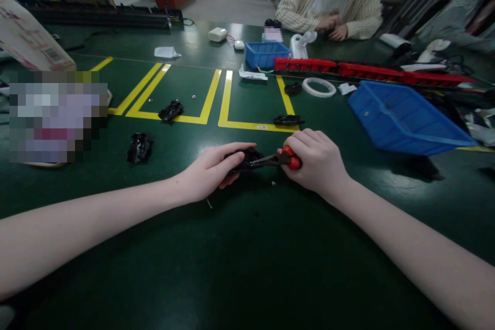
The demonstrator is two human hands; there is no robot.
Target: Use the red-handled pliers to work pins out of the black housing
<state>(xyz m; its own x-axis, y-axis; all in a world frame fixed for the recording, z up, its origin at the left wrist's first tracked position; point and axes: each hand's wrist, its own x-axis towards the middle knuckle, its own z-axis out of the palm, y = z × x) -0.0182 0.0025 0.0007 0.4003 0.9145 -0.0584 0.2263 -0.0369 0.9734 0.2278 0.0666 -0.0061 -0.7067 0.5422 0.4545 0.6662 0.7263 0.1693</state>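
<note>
My left hand point(214, 169) lies over a small black plastic part point(247, 157) on the dark green table point(247, 247), fingers closed around it and pressing it down. My right hand point(315, 162) is wrapped around the red handles of a pair of pliers point(291, 159). The pliers' dark jaws point left and reach into the black part. Two more black parts lie to the left, one point(139, 147) near my left forearm and one point(170, 110) farther back. Another black piece point(288, 120) rests just behind my right hand on a yellow line.
A tilted blue bin point(402, 118) stands to the right, a smaller blue bin point(266, 54) at the back. Long red strips point(371, 72), a tape roll point(319, 87) and yellow floor-style lines point(209, 108) cross the table. A person in a striped shirt point(332, 5) works opposite.
</note>
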